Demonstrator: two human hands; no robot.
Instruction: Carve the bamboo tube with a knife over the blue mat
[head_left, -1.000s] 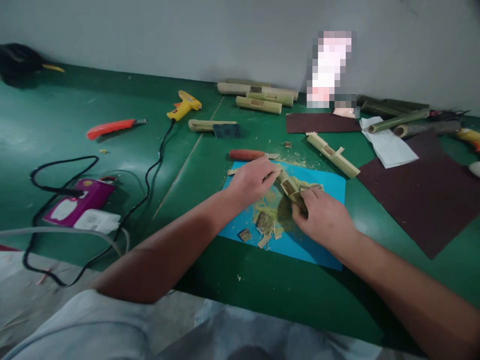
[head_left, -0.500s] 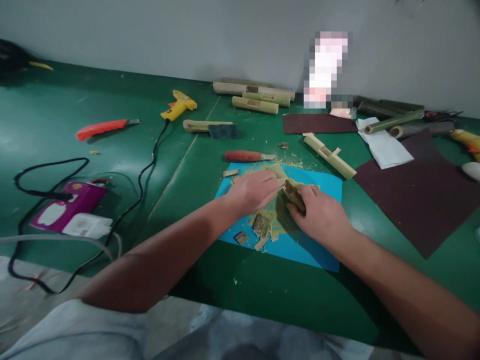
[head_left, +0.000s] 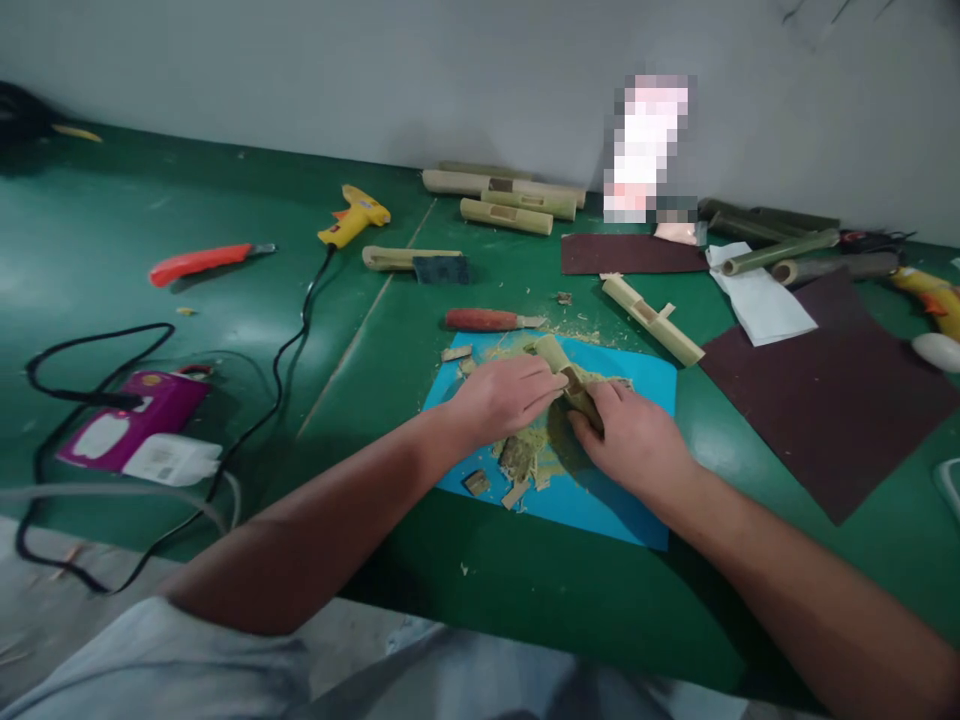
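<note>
A piece of bamboo tube (head_left: 553, 352) with a cut-out opening lies tilted over a blue sheet (head_left: 630, 505). My right hand (head_left: 637, 430) is wrapped around its near end, thumb on the left side. At the opening, the pinched fingers of my left hand (head_left: 510, 395) touch the tube; whatever they hold is too small or hidden to name. Bamboo dust and chips (head_left: 517, 455) cover part of the sheet below my hands. Just beyond the sheet rests a carving knife (head_left: 484, 320) with a reddish wooden handle.
A notched bamboo tube (head_left: 652, 320) lies right of the sheet, near dark red sandpaper (head_left: 832, 410). More bamboo pieces (head_left: 506, 215) line the wall. Leftward are a yellow glue gun (head_left: 349, 220), a red utility knife (head_left: 202, 263) and a purple power strip (head_left: 139, 415) with cables.
My left fingers have shifted slightly down along the bamboo tube's opening. My right hand keeps its grip. The whole view has moved a little.
</note>
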